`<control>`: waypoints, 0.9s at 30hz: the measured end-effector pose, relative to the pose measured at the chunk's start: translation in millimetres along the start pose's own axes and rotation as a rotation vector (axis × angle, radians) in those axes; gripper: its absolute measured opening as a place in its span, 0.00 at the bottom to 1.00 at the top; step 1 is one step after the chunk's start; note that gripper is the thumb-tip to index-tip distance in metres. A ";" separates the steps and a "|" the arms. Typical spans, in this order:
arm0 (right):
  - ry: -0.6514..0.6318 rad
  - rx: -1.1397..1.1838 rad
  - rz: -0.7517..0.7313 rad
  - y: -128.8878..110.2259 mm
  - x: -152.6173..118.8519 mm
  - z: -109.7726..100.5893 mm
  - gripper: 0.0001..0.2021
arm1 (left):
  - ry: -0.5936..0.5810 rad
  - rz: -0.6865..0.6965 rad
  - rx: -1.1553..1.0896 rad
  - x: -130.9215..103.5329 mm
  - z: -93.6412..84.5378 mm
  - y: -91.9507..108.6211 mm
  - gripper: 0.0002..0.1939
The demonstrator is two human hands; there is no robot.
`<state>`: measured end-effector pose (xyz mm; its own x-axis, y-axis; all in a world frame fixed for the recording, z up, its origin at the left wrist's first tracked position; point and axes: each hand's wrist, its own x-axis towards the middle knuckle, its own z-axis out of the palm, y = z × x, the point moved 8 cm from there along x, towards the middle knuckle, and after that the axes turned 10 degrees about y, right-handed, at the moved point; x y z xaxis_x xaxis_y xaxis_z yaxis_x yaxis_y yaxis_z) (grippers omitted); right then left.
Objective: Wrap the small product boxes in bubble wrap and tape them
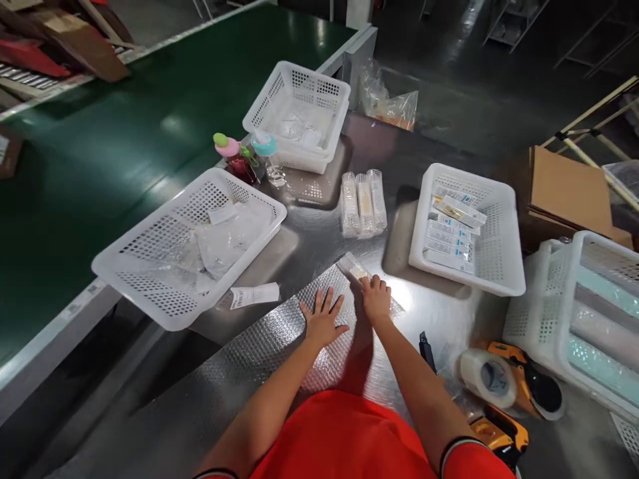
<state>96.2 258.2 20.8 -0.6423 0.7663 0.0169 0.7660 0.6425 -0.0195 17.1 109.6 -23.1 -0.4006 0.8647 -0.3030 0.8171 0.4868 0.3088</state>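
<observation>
Your left hand (322, 326) lies on the bubble wrap (282, 336), fingers spread; your right hand (377, 303) curls over the small box (355, 269) at its far end, grip impossible to tell.

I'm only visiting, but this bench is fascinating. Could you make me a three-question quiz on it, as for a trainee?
1. True or false: the left hand lies palm down, fingers spread, on the bubble wrap.

2. Which thing is the right hand touching?
A) the pink-lidded bottle
B) the small pack at the far end of the bubble wrap
C) the roll of clear tape

3. Fill the gap: beyond the hands, ____ wrapped packs sit side by side on the table.

Key: 1 true; 2 B; 3 three.
</observation>
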 end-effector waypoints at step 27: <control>0.109 0.335 0.389 111.6 -160.3 -30.1 0.24 | 0.025 0.073 0.138 50.7 -48.5 7.5 0.49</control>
<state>285.4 207.1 46.1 -0.2915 0.9553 0.0486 0.8856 0.2887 -0.3637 -17.2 163.0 7.6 -0.3466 0.9010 -0.2608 0.8932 0.4019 0.2015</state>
